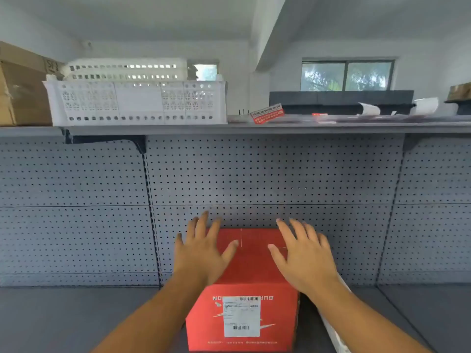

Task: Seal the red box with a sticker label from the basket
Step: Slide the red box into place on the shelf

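Note:
The red box (pixel 251 266) stands on the grey lower shelf against the pegboard, its top flaps folded down and a white shipping label (pixel 241 316) on its near face. My left hand (pixel 204 248) lies flat on the left part of the box top, fingers spread. On the right part rests my right hand (pixel 303 253), also flat with spread fingers. Neither hand holds anything. A white perforated basket (pixel 139 103) sits on the upper shelf at the left, its inside hidden from here. A red and white sticker strip (pixel 267 113) lies on the upper shelf to the basket's right.
A brown cardboard box (pixel 21 95) stands left of the basket. More white trays are stacked behind the basket. Papers and a dark tray (pixel 341 100) lie along the upper shelf's right side. The grey pegboard (pixel 275 174) backs the lower shelf. A white strip (pixel 334 324) lies right of the box.

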